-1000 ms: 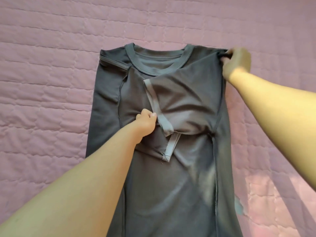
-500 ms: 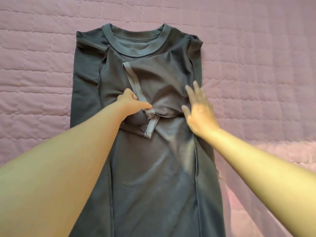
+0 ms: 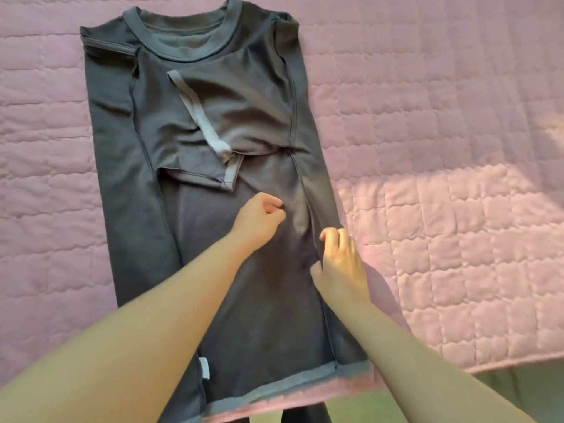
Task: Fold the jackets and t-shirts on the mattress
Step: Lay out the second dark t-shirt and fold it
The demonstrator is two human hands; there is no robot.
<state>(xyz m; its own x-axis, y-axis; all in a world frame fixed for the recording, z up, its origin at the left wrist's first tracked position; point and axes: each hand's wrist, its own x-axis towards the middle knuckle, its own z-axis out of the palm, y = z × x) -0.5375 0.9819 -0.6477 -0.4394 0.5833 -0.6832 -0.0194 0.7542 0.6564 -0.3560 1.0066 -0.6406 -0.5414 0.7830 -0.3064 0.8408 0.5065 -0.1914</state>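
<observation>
A dark grey t-shirt (image 3: 213, 123) lies face up on the pink quilted mattress (image 3: 442, 148), collar at the far end. Both long sides are folded inward and the two sleeves cross over the chest. Its hem (image 3: 274, 389) runs along the mattress's near edge. My left hand (image 3: 259, 219) hovers over the middle of the shirt just below the sleeves, fingers curled into a loose fist with nothing plainly held. My right hand (image 3: 340, 267) rests on the shirt's right folded edge, fingers bent, thumb on the fabric.
The pink quilt spreads wide to the left and right of the shirt. Its near edge (image 3: 457, 363) drops to a green floor (image 3: 518, 389) at the bottom right. A dark cloth strip (image 3: 305, 415) shows below the hem.
My left hand has let go of the sleeve and drawn back toward me. My right hand slid down the right folded edge and its fingers bent. The view has shifted nearer.
</observation>
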